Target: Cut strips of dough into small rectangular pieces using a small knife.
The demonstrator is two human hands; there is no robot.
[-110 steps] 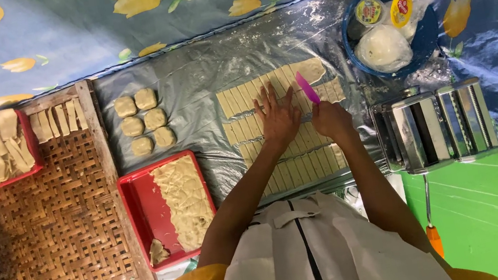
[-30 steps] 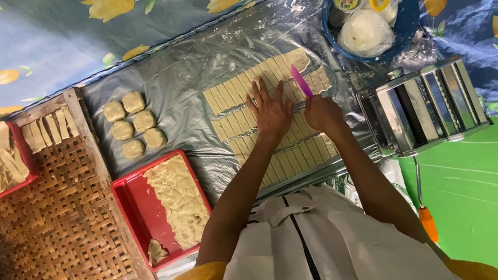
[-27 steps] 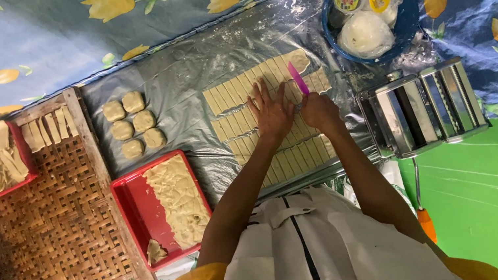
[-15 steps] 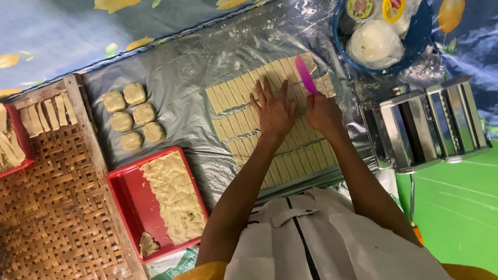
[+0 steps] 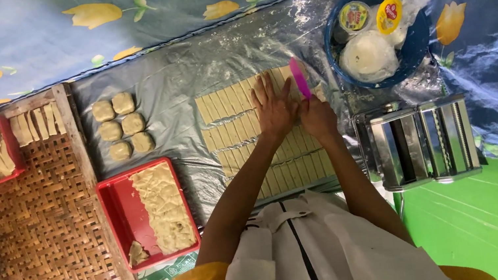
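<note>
A flat sheet of pale dough [image 5: 231, 129], cut into rows of small strips, lies on a grey plastic sheet [image 5: 186, 77]. My left hand [image 5: 273, 106] presses flat on the dough with fingers spread. My right hand [image 5: 317, 116] grips a pink cutter [image 5: 300, 77] whose blade stands on the dough's upper right part. Both forearms reach out over the white apron at the bottom of the view.
Several dough lumps [image 5: 120, 127] sit left of the sheet. A red tray [image 5: 124, 213] holds scrap dough; another red tray [image 5: 9, 141] holds cut pieces on a woven mat [image 5: 35, 260]. A metal pasta roller [image 5: 422, 142] stands at right, a blue bowl [image 5: 419, 39] with tubs behind it.
The hands stay on the dough sheet; the pink cutter has shifted slightly along the upper rows. The view itself has moved a little.
</note>
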